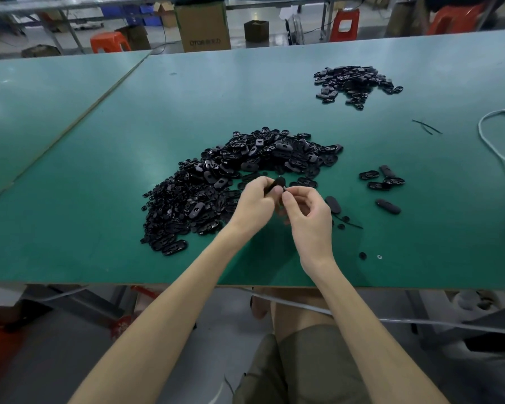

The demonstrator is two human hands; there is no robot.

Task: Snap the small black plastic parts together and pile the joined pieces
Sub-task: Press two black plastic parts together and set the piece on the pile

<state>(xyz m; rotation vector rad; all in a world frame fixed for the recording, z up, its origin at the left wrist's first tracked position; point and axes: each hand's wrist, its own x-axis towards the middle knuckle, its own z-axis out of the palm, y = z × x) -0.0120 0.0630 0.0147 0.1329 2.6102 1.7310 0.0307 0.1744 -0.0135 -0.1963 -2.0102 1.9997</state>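
A big heap of loose black plastic parts (231, 182), oval shells and small round discs, covers the middle of the green table (99, 158). Just in front of the heap, my left hand (252, 205) grips a black oval part (276, 183) above the table. My right hand (306, 211) meets it from the right, thumb and forefinger pinching at the part's edge; what they pinch is hidden. A second pile of black pieces (357, 83) lies at the far right. A small group of oval pieces (382, 179) sits to the right of my hands.
Single oval pieces (388, 206) and small discs (362, 255) lie scattered near my right hand. A white cable (490, 147) curves along the table's right side. Thin black strips (426, 126) lie beside it. Cardboard boxes and red stools stand beyond the far edge.
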